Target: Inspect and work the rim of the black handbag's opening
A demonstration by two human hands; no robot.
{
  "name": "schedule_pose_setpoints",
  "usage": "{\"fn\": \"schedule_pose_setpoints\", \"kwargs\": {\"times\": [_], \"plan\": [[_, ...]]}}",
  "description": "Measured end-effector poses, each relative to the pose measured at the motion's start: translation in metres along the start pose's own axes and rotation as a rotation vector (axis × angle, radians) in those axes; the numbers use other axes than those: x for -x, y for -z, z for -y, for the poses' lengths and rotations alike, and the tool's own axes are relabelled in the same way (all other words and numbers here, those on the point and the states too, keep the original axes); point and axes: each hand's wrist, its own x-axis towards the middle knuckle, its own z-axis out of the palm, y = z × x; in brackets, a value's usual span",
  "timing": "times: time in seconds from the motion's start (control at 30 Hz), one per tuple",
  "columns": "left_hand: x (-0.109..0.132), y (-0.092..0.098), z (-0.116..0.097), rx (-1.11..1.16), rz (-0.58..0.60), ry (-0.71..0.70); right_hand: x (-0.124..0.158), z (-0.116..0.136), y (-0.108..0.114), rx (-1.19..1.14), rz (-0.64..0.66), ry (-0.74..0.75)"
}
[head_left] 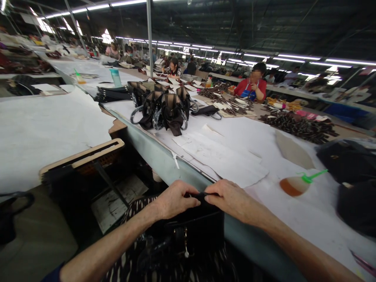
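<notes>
A black handbag (202, 231) with a small metal zip pull or charm on its front rests at my lap, against the table edge. My left hand (179, 199) pinches the bag's top rim between thumb and fingers. Close beside it, my right hand (229, 197) grips the same rim from the other side. A narrow stretch of black material shows between the two thumbs. The inside of the bag is hidden from me, and its lower part blends into dark patterned cloth (126, 258).
Several dark bags with plastic-wrapped handles (172, 109) stand ahead on the white-covered table (223, 156). A glue bottle with a green spout (296, 185) lies at right, near black bags (349, 164). Across the table sits a person in red (252, 86). A wooden-edged stand (85, 156) is at left.
</notes>
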Motion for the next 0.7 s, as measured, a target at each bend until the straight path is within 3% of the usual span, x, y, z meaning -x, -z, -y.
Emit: {"fn": "schedule_pose_setpoints", "kwargs": {"times": [0.17,0.43,0.6,0.7], "plan": [[-0.002,-0.003,-0.005,-0.207,-0.086,-0.1,-0.001,0.002,0.0,0.032,-0.017,-0.004],[-0.007,-0.013,-0.003,-0.361,-0.175,-0.098,-0.003,0.005,-0.002,0.156,-0.077,-0.009],[-0.006,-0.024,0.001,-0.412,-0.244,-0.106,0.002,-0.01,-0.025,0.277,-0.173,0.06],[-0.01,-0.028,0.007,-0.366,-0.218,-0.168,-0.006,-0.032,-0.045,0.215,-0.339,0.135]]}}
